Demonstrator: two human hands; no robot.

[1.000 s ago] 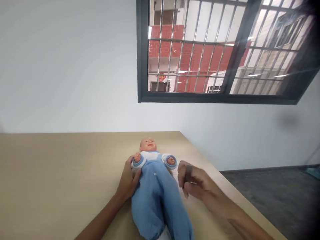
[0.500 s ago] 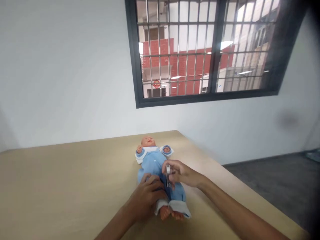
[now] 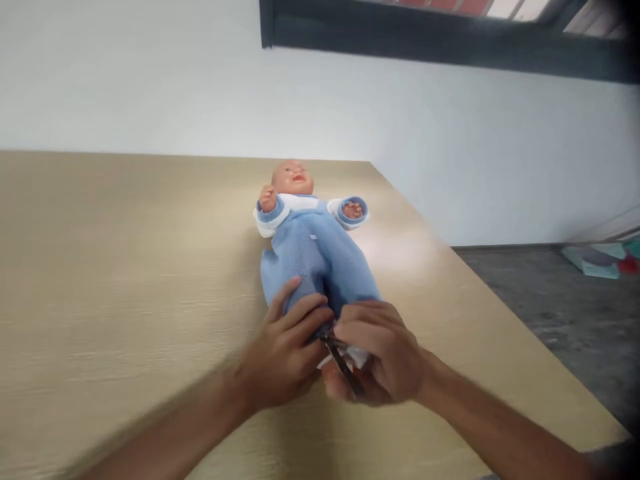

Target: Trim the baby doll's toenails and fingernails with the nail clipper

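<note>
A baby doll [image 3: 310, 247] in a blue and white outfit lies on its back, head toward the wall and legs toward me. My left hand [image 3: 287, 347] is wrapped over its lower leg, on the left side in view. In my right hand [image 3: 385, 353] is a small metal nail clipper [image 3: 343, 367], its dark lever slanting down to the right. The clipper's head is close to my left fingertips, by the trouser cuff. My hands hide most of the doll's feet, and I cannot tell whether the clipper touches the doll.
The doll rests on a pale wooden table [image 3: 150, 280]. A white wall [image 3: 150, 87] with a dark window frame [image 3: 400, 33] rises behind it. Past the table's right edge lies a grey floor [image 3: 545, 313] with some light green items [image 3: 595, 260] on it.
The view has tipped downward and come closer. My right hand has moved from above the doll's leg down toward its feet, and the clipper now points a different way. My left hand still holds the leg.
</note>
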